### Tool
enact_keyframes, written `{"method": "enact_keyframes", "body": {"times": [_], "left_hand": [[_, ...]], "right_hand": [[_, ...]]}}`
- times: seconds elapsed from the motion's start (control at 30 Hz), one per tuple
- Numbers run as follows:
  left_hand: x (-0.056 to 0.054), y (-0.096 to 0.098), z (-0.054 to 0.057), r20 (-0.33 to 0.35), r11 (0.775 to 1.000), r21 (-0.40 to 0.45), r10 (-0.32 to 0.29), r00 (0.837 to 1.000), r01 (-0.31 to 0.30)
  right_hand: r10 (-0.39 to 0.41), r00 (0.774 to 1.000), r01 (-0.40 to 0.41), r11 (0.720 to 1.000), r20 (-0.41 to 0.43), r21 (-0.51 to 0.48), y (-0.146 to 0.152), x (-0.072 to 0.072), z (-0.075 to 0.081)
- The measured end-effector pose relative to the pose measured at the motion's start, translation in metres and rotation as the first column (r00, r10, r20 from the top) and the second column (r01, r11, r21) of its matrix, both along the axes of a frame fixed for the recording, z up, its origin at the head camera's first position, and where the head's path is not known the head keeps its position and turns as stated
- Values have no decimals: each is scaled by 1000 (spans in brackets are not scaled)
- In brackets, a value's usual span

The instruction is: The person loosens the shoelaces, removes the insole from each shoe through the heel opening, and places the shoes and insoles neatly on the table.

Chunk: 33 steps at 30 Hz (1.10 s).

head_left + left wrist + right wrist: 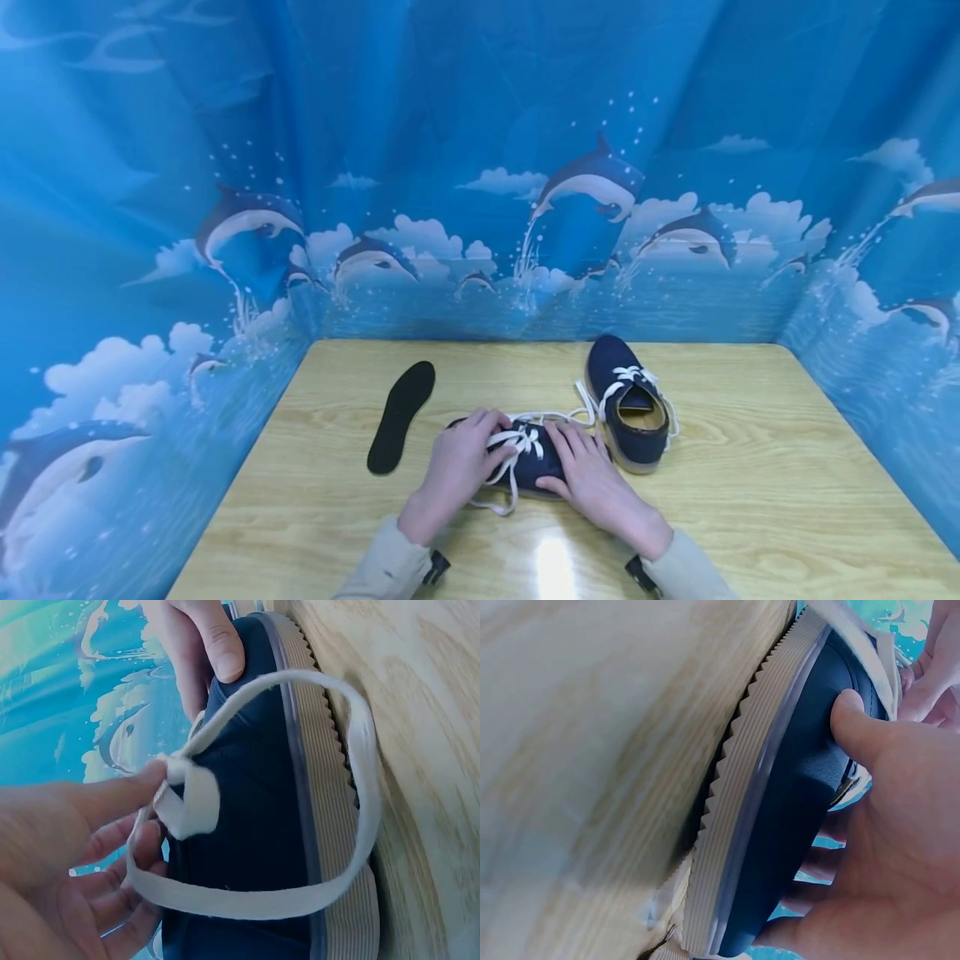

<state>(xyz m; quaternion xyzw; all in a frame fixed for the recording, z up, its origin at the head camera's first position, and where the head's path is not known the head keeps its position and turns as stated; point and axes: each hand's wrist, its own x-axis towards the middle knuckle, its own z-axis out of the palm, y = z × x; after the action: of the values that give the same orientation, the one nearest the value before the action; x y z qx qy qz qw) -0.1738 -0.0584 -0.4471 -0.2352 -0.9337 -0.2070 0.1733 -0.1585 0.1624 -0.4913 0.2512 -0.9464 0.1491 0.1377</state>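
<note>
A navy canvas shoe (534,473) lies sideways on the table, its ribbed pale sole (334,817) down against the wood. My left hand (459,457) is over its left part and pinches the white shoelace (202,799) between thumb and fingers at the knot. One long end of the lace curves in a wide loop over the shoe's near side. Around the right part of the shoe my right hand (592,477) holds on, thumb (851,720) on the near side and fingers over the far side. The inside of this shoe is hidden by that hand.
A second navy shoe (611,367) with a tied white lace stands just behind and right, its tan inside showing. To the left lies a black insole (401,417). A blue dolphin-print curtain (480,192) borders the wooden table (780,450) at the back and sides.
</note>
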Motion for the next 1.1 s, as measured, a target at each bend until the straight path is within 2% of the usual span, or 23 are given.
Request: {"method": "enact_keyframes", "body": {"times": [0.2, 0.37, 0.5, 0.63, 0.77, 0.97, 1.1], "left_hand": [[-1, 0, -6, -82, 1000, 9, 7, 997, -6], [-3, 3, -13, -208, 1000, -4, -19, 978, 19], [-2, 7, -17, -245, 999, -34, -13, 970, 5], [0, 10, -17, -259, 997, -76, -18, 966, -2], [4, 9, -15, -232, 995, -91, -61, 971, 41], [19, 2, -19, -89, 983, -68, -177, 980, 171], [27, -3, -25, -46, 976, -97, -202, 978, 197]], "right_hand": [[3, 1000, -3, 1000, 10, -4, 0, 0, -1], [-8, 1000, 8, 1000, 15, -1, 1, -1, 0], [-14, 999, 14, 1000, 42, -2, 1, -1, 2], [-18, 998, 18, 1000, 56, -1, 0, -1, 1], [-14, 997, 14, 1000, 71, 8, 0, -2, -1], [-10, 997, 10, 1000, 76, 7, 0, -2, -2], [-14, 998, 14, 1000, 60, -2, 0, -1, -2]]}}
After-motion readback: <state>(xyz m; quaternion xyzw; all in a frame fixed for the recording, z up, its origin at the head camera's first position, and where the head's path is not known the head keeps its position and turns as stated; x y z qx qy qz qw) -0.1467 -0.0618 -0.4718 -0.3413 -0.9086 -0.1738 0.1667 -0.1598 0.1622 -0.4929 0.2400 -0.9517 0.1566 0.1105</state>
